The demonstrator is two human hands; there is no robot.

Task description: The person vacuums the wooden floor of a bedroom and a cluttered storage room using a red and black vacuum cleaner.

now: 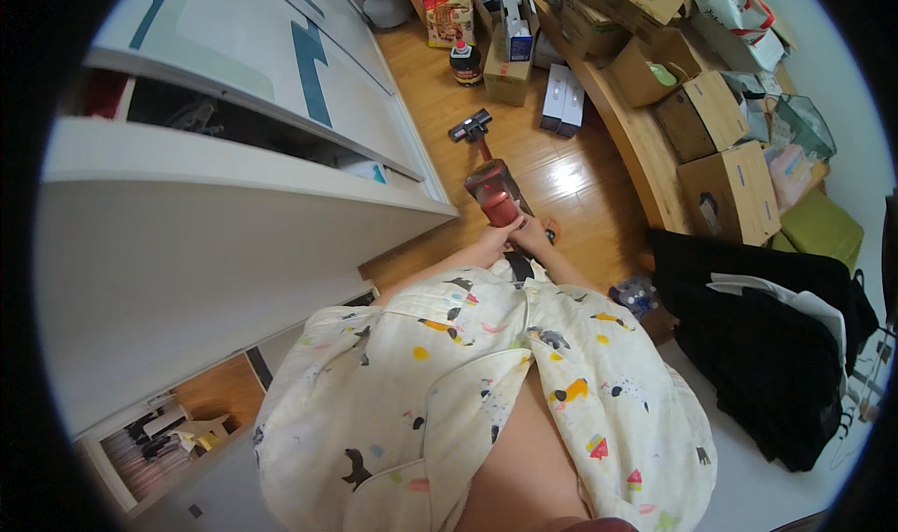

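Observation:
A red and dark grey cordless stick vacuum cleaner (498, 205) points away from me. Its dark floor head (470, 125) rests on the wooden floor at the end of a red tube. Close behind the red motor body, my left hand (498, 240) is closed around the handle end. Beside it, touching the same end, is my right hand (532, 236), also closed; its fingers are partly hidden. My patterned cream sleeves and clothing fill the lower middle.
White cabinets (243, 205) with a partly open sliding door stand at the left. Ahead are a dark bottle (465, 64), a yellow-red bag (447, 8) and a white-grey box (561, 100). A wooden bench (645, 172) with several cartons runs along the right. Black clothing (758, 345) hangs nearer.

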